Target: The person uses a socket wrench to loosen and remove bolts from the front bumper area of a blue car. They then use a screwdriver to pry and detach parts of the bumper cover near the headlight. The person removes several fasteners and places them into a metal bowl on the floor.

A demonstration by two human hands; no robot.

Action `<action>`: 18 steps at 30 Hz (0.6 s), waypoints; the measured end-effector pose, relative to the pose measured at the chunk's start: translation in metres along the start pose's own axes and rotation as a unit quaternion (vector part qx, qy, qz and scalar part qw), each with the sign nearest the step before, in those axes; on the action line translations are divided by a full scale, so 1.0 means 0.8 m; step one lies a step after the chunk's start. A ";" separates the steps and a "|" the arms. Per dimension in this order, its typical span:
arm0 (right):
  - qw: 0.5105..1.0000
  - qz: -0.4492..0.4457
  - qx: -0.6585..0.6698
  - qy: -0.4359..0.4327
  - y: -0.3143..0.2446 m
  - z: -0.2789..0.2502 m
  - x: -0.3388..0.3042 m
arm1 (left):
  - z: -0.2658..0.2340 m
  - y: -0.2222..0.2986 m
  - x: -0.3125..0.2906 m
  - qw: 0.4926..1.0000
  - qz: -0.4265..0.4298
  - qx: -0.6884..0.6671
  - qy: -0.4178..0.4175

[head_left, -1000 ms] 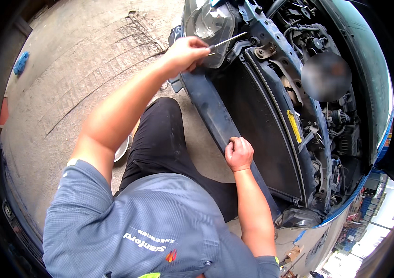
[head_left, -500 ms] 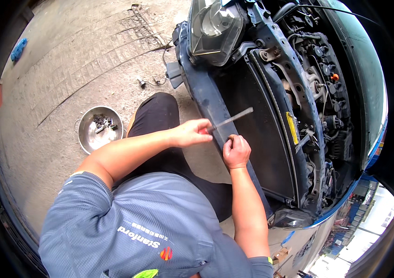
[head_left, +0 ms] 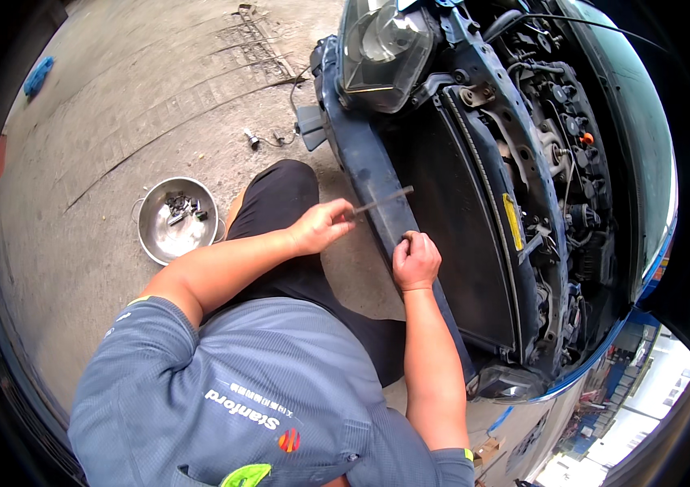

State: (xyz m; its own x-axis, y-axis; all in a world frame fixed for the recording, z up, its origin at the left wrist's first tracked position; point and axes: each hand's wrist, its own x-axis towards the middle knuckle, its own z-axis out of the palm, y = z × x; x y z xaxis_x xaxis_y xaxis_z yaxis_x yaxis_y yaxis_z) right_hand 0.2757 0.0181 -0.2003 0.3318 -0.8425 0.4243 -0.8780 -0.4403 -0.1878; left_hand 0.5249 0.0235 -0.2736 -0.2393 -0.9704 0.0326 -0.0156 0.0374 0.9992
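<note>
My left hand (head_left: 319,228) is closed round a screwdriver (head_left: 385,199), its long metal shaft pointing right across the dark bumper beam (head_left: 376,166). The handle is mostly hidden inside my fingers. The blade end hangs in front of the black radiator (head_left: 442,219) and seems to touch nothing. My right hand (head_left: 417,261) rests at the beam, fingers curled in and thumb pressed against them. Whatever those fingers pinch is too small or too hidden to name.
Left of my knee, a round metal bowl (head_left: 148,235) on the ground holds small dark parts. A headlight (head_left: 385,61) sits at the car's far corner, with the exposed engine bay (head_left: 564,146) behind the radiator. A cable with a connector (head_left: 253,140) lies on the concrete.
My left hand has drawn back left and slightly up with the screwdriver, so its tip has moved left, away from the radiator's middle. My right hand has stayed nearly in place.
</note>
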 end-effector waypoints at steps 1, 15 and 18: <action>1.000 -0.001 -0.003 -0.002 -0.002 -0.001 0.002 | -0.011 0.005 -0.001 0.999 0.009 0.009 0.043; 0.999 -0.022 -0.020 -0.011 0.004 0.009 -0.008 | -0.386 -0.234 -0.227 0.777 -0.347 0.152 0.503; 1.000 -0.014 -0.018 -0.017 0.008 0.013 -0.010 | -0.390 -0.279 -0.269 0.761 -0.415 0.114 0.485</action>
State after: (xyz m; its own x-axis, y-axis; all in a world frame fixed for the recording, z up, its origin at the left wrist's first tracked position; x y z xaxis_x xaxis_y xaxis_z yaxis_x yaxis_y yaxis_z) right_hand 0.2708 0.0190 -0.2143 0.3684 -0.8402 0.3978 -0.8797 -0.4535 -0.1432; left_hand 0.8827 0.1500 -0.4960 0.7726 -0.3974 -0.4952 0.0352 -0.7519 0.6583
